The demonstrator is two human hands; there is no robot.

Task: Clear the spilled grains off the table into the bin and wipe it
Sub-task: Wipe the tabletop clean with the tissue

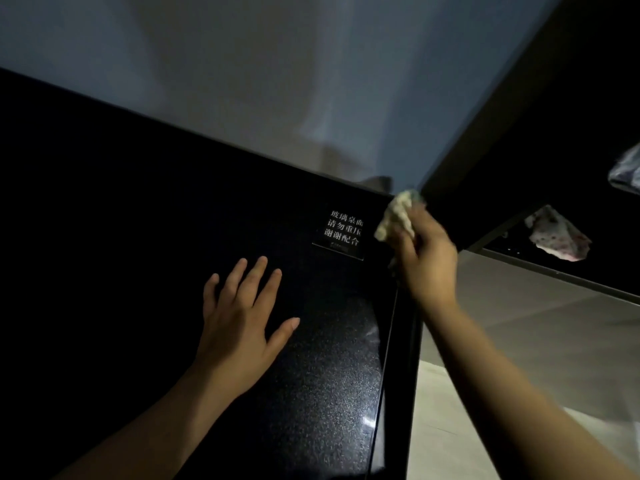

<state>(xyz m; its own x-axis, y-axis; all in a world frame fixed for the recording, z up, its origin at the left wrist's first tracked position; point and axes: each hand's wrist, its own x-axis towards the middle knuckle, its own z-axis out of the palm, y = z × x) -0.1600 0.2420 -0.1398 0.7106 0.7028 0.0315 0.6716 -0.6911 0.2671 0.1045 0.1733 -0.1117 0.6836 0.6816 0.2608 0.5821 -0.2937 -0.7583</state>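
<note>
Head view, dim light: a person's two bare forearms reach from the bottom of the frame over a black table [138,202], whose speckled, glossy top fills the left and centre. A label [343,233] with three rows of white characters sits near the table's far right corner.

Below and left of the label, the left hand [242,327] lies flat on the top, palm down. Its fingers [258,271] are straight and spread, the thumb is splayed to the right, and it holds nothing.

Just right of the label, at the table's right edge, the right hand [427,261] is curled round a crumpled pale cloth [398,216]. The cloth bulges out above the knuckles and reaches close to the corner. The hand is blurred, and whether the cloth touches the top or hangs just off the edge cannot be told.

Right of the label and lower, past the table's edge, a pale floor [519,341] shows. Further right of the label and higher is a dark unit [519,150], its slanted front edge running down to the spot by the cloth. A crumpled white wrapper [557,235] with reddish marks shows against a dark ledge of that unit, well right of the label. A second crumpled, shiny thing [627,171] is cut off by the frame's right edge above it. Above the label, beyond the table's far edge, a pale grey wall [242,81] fills the top of the frame.
</note>
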